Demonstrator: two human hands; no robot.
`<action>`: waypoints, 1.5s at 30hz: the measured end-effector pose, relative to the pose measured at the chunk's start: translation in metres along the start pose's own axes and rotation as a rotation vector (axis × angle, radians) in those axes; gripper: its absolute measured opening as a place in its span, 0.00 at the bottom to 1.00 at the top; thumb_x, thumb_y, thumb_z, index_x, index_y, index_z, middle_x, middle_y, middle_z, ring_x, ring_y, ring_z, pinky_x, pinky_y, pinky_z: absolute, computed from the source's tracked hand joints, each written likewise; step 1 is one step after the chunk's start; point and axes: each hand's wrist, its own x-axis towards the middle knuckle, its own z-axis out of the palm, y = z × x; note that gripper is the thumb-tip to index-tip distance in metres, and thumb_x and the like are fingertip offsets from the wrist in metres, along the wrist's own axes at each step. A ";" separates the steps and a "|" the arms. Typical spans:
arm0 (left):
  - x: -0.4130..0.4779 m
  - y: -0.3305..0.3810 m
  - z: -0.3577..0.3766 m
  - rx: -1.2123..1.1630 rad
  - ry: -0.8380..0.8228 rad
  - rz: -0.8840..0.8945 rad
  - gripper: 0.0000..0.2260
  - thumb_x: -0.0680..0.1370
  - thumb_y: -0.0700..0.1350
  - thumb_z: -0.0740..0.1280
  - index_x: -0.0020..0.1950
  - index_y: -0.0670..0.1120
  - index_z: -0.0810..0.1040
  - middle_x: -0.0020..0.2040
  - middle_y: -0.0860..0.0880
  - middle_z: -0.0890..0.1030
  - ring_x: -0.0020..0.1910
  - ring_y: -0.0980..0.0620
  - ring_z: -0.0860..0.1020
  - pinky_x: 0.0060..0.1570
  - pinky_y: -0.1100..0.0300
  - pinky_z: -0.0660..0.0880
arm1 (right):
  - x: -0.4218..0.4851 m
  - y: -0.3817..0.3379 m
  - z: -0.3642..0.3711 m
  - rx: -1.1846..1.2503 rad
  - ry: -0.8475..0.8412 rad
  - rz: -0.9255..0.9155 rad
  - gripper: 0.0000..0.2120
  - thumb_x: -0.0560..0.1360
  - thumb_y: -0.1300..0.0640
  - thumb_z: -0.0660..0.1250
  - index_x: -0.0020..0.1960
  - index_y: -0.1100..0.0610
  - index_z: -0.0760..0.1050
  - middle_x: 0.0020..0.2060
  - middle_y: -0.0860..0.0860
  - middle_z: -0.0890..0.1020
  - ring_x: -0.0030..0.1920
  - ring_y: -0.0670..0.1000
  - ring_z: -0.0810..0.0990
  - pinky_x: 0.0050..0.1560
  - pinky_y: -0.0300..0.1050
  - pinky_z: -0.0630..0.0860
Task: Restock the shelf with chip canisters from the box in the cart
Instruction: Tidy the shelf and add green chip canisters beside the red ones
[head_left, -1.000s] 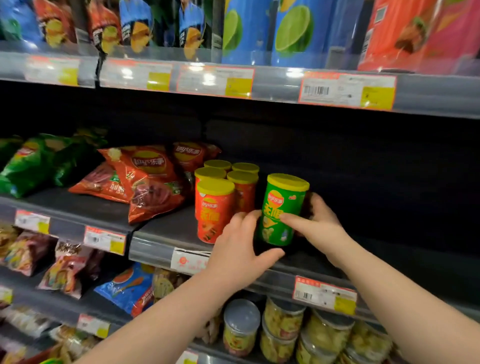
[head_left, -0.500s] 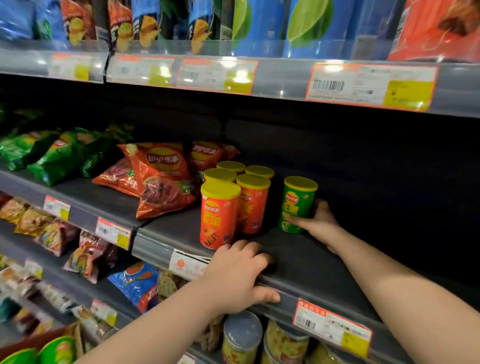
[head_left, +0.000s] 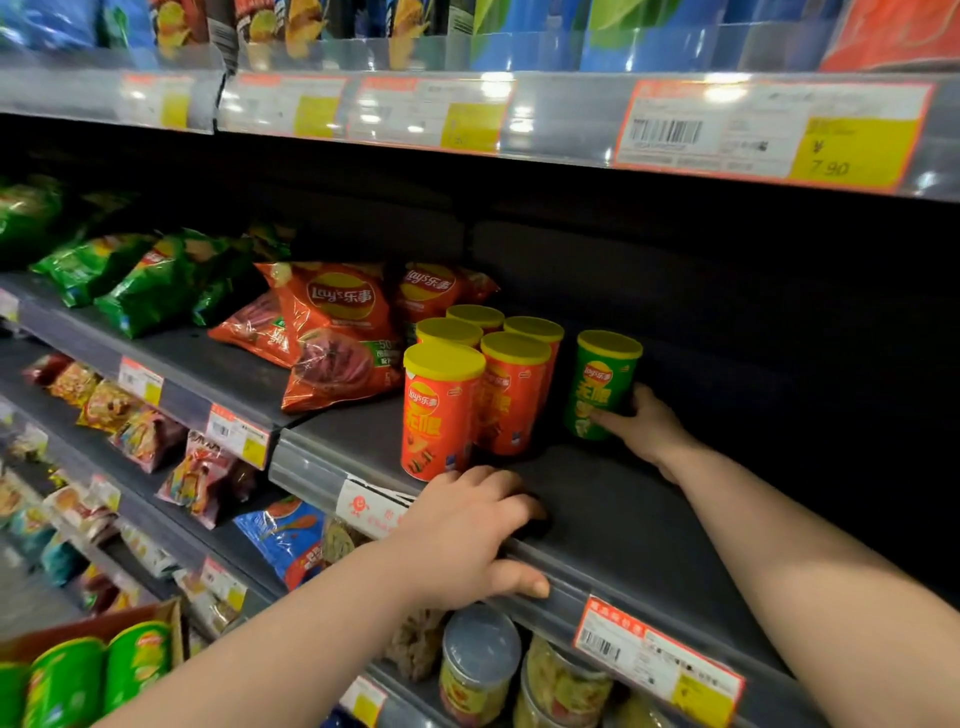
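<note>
Yellow lid up, the green canister (head_left: 605, 379) stands on the shelf (head_left: 649, 519), set well back from the front edge and just right of the red canisters (head_left: 441, 415), with a dark gap between it and the nearest of them. Its long axis is vertical, and its base looks to be flat on the shelf. The right hand (head_left: 647, 428) reaches in from the right and holds it low down, thumb across the front of the base and the fingers wrapped behind, out of sight. The canister therefore lies up and to the left of that hand, and the hand is clear of the lid. The left hand (head_left: 467, 535) is nearer the front edge, where it grips the lip of the shelf with curled fingers on top and the thumb along the price rail. It carries nothing and touches no canister. The body of the green canister is glossy, with a red and yellow logo and large yellow characters facing outward. It matches the red ones in shape and looks light and stiff. Placement seems all but done, and what remains is probably letting go, or a small push left to close the gap. More green canisters stand in the box (head_left: 156, 616) at lower left, so the left hand is the nearer one to fetch the next.
</note>
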 end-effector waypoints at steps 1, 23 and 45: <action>0.000 0.000 0.000 -0.004 -0.002 -0.003 0.42 0.63 0.74 0.44 0.70 0.55 0.67 0.69 0.50 0.68 0.68 0.47 0.65 0.61 0.55 0.63 | 0.000 0.000 0.000 -0.003 -0.003 0.002 0.30 0.74 0.54 0.70 0.72 0.57 0.63 0.68 0.56 0.71 0.66 0.57 0.72 0.64 0.50 0.69; -0.043 0.006 -0.008 -0.050 0.128 0.081 0.26 0.75 0.57 0.66 0.70 0.48 0.67 0.64 0.47 0.70 0.63 0.46 0.68 0.62 0.51 0.66 | -0.124 -0.041 0.001 -0.648 -0.069 -0.152 0.17 0.77 0.48 0.64 0.64 0.49 0.73 0.61 0.49 0.76 0.60 0.51 0.75 0.58 0.44 0.72; -0.372 -0.093 0.021 -0.037 -0.237 -0.471 0.21 0.76 0.56 0.62 0.65 0.47 0.69 0.60 0.46 0.70 0.61 0.43 0.71 0.54 0.51 0.71 | -0.340 -0.138 0.267 -0.818 -0.463 -0.655 0.14 0.77 0.49 0.59 0.60 0.50 0.76 0.55 0.50 0.78 0.57 0.55 0.76 0.54 0.46 0.72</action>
